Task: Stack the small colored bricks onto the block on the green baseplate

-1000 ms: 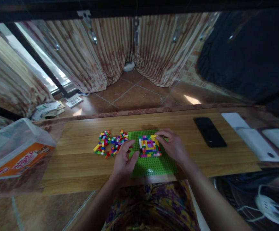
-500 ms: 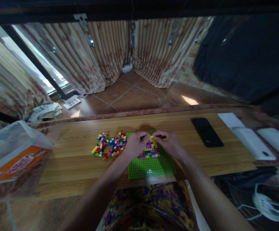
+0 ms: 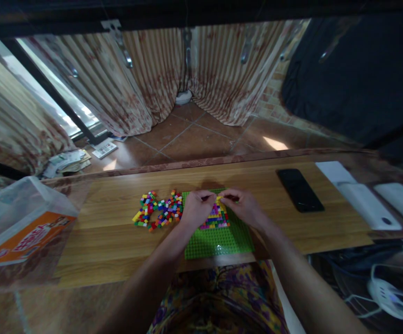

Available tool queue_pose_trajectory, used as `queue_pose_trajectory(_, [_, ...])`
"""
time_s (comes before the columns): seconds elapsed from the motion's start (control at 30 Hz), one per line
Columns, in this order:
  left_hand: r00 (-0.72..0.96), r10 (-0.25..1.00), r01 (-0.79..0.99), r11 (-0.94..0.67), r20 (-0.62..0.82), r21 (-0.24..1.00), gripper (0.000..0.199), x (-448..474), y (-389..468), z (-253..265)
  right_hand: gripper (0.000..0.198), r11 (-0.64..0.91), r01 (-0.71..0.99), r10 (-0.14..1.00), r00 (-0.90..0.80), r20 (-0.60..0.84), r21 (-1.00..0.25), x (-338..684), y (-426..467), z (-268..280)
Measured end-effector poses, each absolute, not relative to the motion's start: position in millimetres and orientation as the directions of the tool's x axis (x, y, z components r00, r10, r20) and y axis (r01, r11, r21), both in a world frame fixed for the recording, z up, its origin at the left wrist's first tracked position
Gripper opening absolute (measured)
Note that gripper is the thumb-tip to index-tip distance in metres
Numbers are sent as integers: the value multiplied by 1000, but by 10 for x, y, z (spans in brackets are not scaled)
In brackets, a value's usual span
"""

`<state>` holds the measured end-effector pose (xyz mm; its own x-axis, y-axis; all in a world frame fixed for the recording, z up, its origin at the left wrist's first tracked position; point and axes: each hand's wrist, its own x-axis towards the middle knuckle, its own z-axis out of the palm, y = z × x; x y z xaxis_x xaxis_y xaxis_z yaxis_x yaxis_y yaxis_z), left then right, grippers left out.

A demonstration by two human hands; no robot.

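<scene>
A green studded baseplate (image 3: 218, 246) lies on the wooden board in front of me. Its upper middle carries a block of small multicoloured toy bricks (image 3: 218, 218), partly covered by my hands. At the far edge of that block, my right hand (image 3: 242, 207) pinches a small yellow brick (image 3: 218, 200) with thumb and forefinger. Close on its left, my left hand (image 3: 198, 207) is closed in a pinch over the bricks; what sits between its fingertips is too small to make out. A loose pile of mixed bricks (image 3: 166, 211) spreads left of the baseplate.
On the wooden board (image 3: 111, 236), a black phone (image 3: 299, 190) lies to the right. White boxes (image 3: 371, 206) sit at the right end. A clear plastic tub with an orange label (image 3: 30, 236) stands at the left. Striped curtains (image 3: 159, 79) hang beyond the tiled floor.
My hands stay over the far edge of the brick block, with only a slight shift of the fingers. The view has tilted a little.
</scene>
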<state>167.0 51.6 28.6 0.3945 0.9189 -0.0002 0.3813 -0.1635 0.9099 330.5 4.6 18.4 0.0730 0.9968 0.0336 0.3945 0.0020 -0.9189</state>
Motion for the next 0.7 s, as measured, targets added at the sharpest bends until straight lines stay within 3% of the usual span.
queue_pose_trajectory(0.27, [360, 933, 381, -138, -9, 914, 25, 1674, 494, 269, 42, -126, -25, 944, 303, -127, -992, 3122, -5, 80])
queue_pose_trajectory(0.5, [343, 939, 355, -109, -21, 929, 24, 1694, 480, 279, 32, -126, -159, 895, 407, -182, -979, 2948, 28, 0])
queue_pose_trajectory(0.7, [299, 954, 349, -103, -7, 932, 21, 1724, 470, 216, 30, -131, -107, 878, 449, -165, -986, 2940, 58, -36])
